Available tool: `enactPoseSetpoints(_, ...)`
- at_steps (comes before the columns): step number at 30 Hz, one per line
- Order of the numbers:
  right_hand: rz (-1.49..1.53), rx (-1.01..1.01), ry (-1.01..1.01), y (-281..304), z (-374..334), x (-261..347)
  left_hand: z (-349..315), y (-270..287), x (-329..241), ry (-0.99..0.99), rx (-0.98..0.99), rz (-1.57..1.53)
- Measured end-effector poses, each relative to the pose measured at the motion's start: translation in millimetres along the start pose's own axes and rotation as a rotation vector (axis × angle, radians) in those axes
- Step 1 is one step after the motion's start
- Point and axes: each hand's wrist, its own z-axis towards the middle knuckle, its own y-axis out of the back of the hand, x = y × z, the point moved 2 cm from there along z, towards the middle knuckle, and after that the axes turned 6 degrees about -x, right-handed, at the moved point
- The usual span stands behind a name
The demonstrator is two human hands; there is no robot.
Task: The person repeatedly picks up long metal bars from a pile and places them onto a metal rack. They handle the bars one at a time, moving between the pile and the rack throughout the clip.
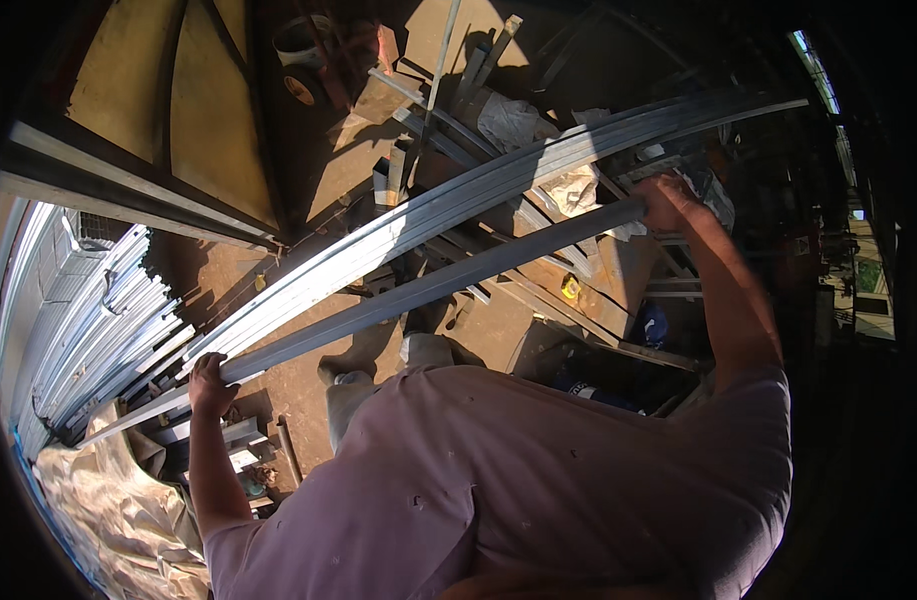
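A long grey metal bar [448, 277] is held slantwise in front of my body, higher on the right than on the left. My right hand [666, 204] is closed around it at its far right end. Toward the other end, my left hand [210, 386] grips the bar, and the metal runs on past it to the lower left. Just beyond lies a bundle of long, shiny metal profiles [428, 217], roughly side by side with the bar and brightly sunlit in its left half.
Many metal lengths [103, 330] are stacked at left, beside a crumpled tan sheet [118, 500]. Offcuts, including a square tube [390, 180], lie beyond the bundle. A small yellow object [570, 288] sits right of centre. Yellowish panels [168, 100] and a bucket [300, 42] stand farther off.
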Motion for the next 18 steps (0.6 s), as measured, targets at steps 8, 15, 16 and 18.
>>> enactPoseSetpoints(8, 0.097, -0.906, -1.049, -8.2, -26.9, -91.5, 77.6, 11.1, -34.9, -0.103, 0.136, -0.141)
enactPoseSetpoints(15, 2.323, -0.200, -0.358, -83.6, 59.8, 284.1, 136.7, 101.8, -328.6, -0.506, 0.160, -0.113)
enactPoseSetpoints(16, 2.474, -0.323, -0.331, -83.4, 86.2, 319.4, 135.5, 115.9, -365.1, -0.650, 0.137, -0.305)
enactPoseSetpoints(18, 2.821, -0.373, -0.338, -36.4, 114.5, 333.1, 153.3, 114.2, -362.0, -0.761, 0.056, -0.455)
